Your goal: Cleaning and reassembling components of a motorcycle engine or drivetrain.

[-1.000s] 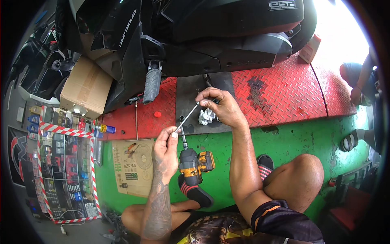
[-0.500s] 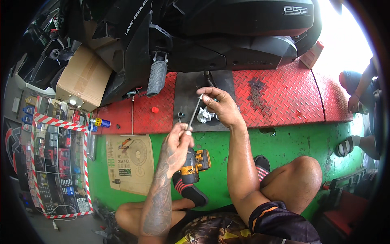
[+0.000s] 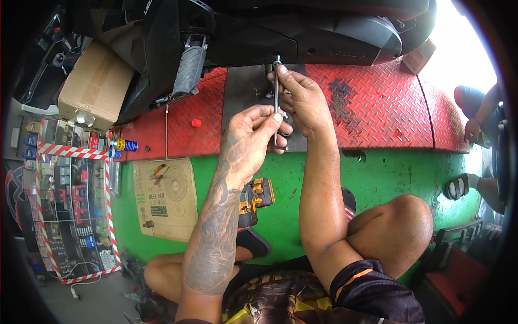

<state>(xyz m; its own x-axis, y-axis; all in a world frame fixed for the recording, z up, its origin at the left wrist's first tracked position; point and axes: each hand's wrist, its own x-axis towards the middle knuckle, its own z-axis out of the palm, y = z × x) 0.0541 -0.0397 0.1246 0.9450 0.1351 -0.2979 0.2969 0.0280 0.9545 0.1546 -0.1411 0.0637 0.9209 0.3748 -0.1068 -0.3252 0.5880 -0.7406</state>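
Observation:
Both my hands hold a thin metal rod [image 3: 277, 89] nearly upright below the scooter's dark lower side panel [image 3: 243, 46]. A small shiny piece sits on its upper end, close to a hole in the panel; whether it touches is not clear. My right hand [image 3: 307, 100] pinches the rod near the top with thumb and fingers. My left hand [image 3: 248, 140] is closed around it lower down, and the rod's lower end shows past the fingers. Behind the hands lies a black mat [image 3: 237, 97], with small things on it mostly covered by my fingers.
The mat lies on a red tread-plate platform [image 3: 372, 119] with a red cap [image 3: 196, 123]. A yellow-black cordless power tool [image 3: 261, 191] stands on the green floor by flattened cardboard [image 3: 167, 200]. A carton [image 3: 97, 83], display case [image 3: 75, 200] and footrest [image 3: 191, 67] are left; another person [image 3: 480, 124] sits right.
The rod has gone from slanted to nearly upright and moved up toward the scooter panel. Both hands have moved with it, the left one rightward. My view has shifted slightly.

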